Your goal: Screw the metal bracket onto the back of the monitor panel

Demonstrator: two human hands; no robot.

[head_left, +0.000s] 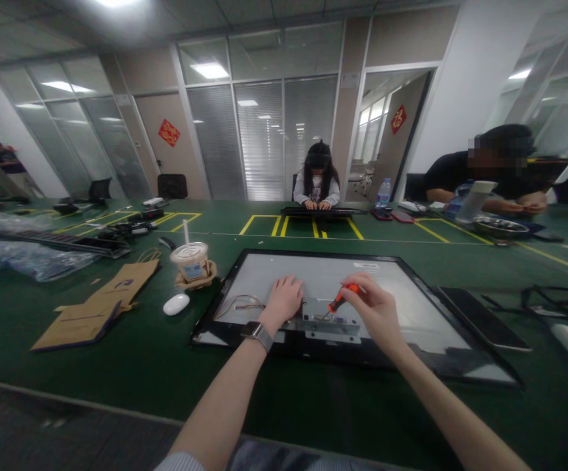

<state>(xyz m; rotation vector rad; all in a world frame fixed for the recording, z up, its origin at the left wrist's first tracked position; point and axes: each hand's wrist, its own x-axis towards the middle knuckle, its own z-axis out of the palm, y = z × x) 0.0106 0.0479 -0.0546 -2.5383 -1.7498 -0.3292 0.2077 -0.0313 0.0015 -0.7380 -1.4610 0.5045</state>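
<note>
Your right hand [375, 307] fingers wrap the small, light screwdriver [341, 298], while your left hand [284, 297] lies with fingers curled on the big, thin, breakable screen panel [411, 307], so press softly.

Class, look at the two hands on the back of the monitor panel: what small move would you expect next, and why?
Probably a turn of the orange-handled screwdriver. The right hand holds it tilted, tip down on the metal bracket at the monitor panel's lower middle, while the left hand presses flat beside it, steadying the panel. No screw head is clear enough to confirm.
</note>
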